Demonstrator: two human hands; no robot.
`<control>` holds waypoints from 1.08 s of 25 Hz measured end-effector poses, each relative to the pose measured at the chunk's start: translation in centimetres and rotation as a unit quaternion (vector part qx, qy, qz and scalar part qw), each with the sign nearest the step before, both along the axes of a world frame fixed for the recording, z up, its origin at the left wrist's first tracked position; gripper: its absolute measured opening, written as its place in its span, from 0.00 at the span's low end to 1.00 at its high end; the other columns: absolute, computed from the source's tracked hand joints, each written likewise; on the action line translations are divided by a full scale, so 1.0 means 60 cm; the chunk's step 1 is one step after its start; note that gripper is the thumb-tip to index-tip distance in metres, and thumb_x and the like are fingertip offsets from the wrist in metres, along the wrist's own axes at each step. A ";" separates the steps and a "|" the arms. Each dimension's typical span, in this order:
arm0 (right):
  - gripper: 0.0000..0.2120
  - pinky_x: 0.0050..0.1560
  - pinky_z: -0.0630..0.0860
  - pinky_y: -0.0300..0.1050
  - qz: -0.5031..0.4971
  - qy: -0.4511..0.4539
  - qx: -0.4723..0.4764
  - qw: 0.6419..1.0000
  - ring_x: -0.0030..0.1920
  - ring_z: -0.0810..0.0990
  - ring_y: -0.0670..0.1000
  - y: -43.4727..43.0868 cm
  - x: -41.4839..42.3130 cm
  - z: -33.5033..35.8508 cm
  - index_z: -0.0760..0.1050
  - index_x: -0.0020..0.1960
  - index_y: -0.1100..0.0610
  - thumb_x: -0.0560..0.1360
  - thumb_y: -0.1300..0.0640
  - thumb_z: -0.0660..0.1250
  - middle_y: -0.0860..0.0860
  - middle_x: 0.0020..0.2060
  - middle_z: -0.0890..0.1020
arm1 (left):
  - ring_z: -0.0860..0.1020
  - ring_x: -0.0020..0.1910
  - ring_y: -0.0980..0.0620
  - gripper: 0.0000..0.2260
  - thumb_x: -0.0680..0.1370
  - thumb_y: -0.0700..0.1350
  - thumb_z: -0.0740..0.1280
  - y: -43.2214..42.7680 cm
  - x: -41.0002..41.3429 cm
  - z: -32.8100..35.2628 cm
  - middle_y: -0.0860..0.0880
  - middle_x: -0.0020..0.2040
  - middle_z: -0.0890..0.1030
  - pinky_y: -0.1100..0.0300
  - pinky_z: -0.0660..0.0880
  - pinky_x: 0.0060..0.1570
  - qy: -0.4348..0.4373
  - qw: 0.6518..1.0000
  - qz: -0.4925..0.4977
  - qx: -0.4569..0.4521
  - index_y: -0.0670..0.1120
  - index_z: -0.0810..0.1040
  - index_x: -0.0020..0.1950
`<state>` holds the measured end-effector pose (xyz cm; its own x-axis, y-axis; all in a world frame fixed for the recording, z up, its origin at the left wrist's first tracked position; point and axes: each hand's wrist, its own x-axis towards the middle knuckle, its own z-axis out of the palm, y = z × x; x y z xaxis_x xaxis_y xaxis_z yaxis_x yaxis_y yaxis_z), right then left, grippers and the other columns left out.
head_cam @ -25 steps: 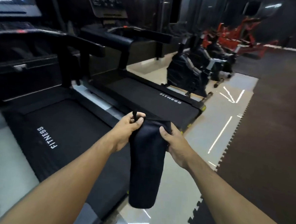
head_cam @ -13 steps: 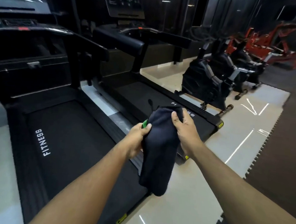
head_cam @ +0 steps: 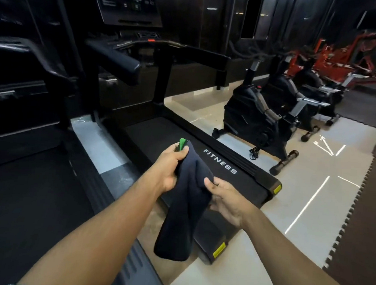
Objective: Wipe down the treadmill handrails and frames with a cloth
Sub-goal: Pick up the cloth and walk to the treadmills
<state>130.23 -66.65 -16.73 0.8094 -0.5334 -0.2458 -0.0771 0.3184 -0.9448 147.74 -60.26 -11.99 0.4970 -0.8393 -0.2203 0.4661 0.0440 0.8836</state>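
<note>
The dark navy cloth (head_cam: 184, 209) looks soft, limp and matt, with a bright green tab (head_cam: 183, 143) of smoother fabric at its top. The black treadmill handrail (head_cam: 115, 59) appears to be smooth moulded plastic with a dull sheen, while the black running belt (head_cam: 152, 135) is matt and finely textured. The pale floor tiles (head_cam: 314, 173) are glossy and mirror strip lights, whereas the dark brown interlocking floor mat (head_cam: 374, 200) looks matt and slightly rough.

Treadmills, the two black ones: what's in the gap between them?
The head view shows a strip of pale, shiny floor between the left treadmill and the right treadmill. Nothing stands on the part that shows.
</note>
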 end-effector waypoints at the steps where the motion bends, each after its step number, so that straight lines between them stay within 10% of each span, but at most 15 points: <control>1: 0.15 0.62 0.77 0.50 -0.017 -0.018 -0.001 1.000 0.60 0.82 0.50 -0.067 0.007 0.012 0.78 0.63 0.56 0.81 0.50 0.65 0.52 0.58 0.84 | 0.82 0.47 0.49 0.12 0.82 0.40 0.63 -0.060 0.011 0.002 0.46 0.52 0.82 0.56 0.80 0.42 -0.012 1.000 0.010 -0.003 0.49 0.75 0.64; 4: 0.06 0.49 0.78 0.34 -0.017 -0.026 -0.025 0.999 0.51 0.84 0.40 -0.234 0.031 0.055 0.78 0.55 0.54 0.81 0.56 0.64 0.43 0.47 0.87 | 0.79 0.58 0.50 0.19 0.81 0.36 0.62 -0.206 0.039 0.017 0.49 0.63 0.78 0.54 0.78 0.55 -0.073 0.997 0.032 0.021 0.57 0.71 0.67; 10: 0.13 0.59 0.78 0.48 -0.041 -0.062 -0.077 0.994 0.59 0.83 0.52 -0.510 0.123 0.115 0.74 0.65 0.61 0.82 0.58 0.64 0.55 0.56 0.85 | 0.75 0.63 0.52 0.44 0.72 0.54 0.74 -0.431 0.097 0.063 0.49 0.75 0.66 0.48 0.73 0.64 -0.037 0.996 -0.003 0.085 0.56 0.50 0.80; 12: 0.13 0.59 0.78 0.48 -0.061 -0.078 -0.048 0.994 0.58 0.83 0.52 -0.602 0.163 0.119 0.73 0.65 0.60 0.82 0.57 0.63 0.54 0.55 0.85 | 0.76 0.53 0.58 0.43 0.76 0.47 0.71 -0.502 0.113 0.059 0.53 0.74 0.64 0.56 0.77 0.51 -0.041 0.995 -0.052 0.072 0.56 0.44 0.80; 15: 0.14 0.62 0.77 0.52 -0.083 -0.082 -0.019 0.993 0.60 0.82 0.54 -0.733 0.231 0.100 0.72 0.66 0.60 0.82 0.57 0.65 0.57 0.57 0.84 | 0.75 0.53 0.60 0.41 0.76 0.37 0.70 -0.621 0.159 0.027 0.54 0.76 0.62 0.65 0.76 0.40 -0.048 0.996 -0.050 0.061 0.52 0.49 0.80; 19: 0.18 0.61 0.78 0.53 -0.094 -0.076 0.048 0.991 0.58 0.83 0.56 -0.911 0.349 0.062 0.69 0.66 0.61 0.79 0.65 0.68 0.59 0.56 0.83 | 0.81 0.54 0.51 0.34 0.76 0.32 0.69 -0.810 0.285 -0.013 0.46 0.61 0.76 0.62 0.79 0.44 -0.057 0.995 0.040 0.077 0.51 0.59 0.78; 27: 0.27 0.57 0.79 0.45 0.054 -0.040 0.019 0.998 0.57 0.83 0.52 -1.222 0.642 0.241 0.71 0.66 0.55 0.73 0.76 0.68 0.56 0.56 0.84 | 0.78 0.61 0.46 0.27 0.71 0.28 0.72 -1.055 0.598 0.165 0.42 0.63 0.78 0.58 0.78 0.56 -0.121 0.984 0.052 0.122 0.46 0.74 0.67</control>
<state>168.76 -140.00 -2.28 0.8792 -0.4340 -0.1965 -0.0372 0.3488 -0.9365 183.61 -123.56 -2.10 0.6395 -0.7181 -0.2744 0.2452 -0.1478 0.9581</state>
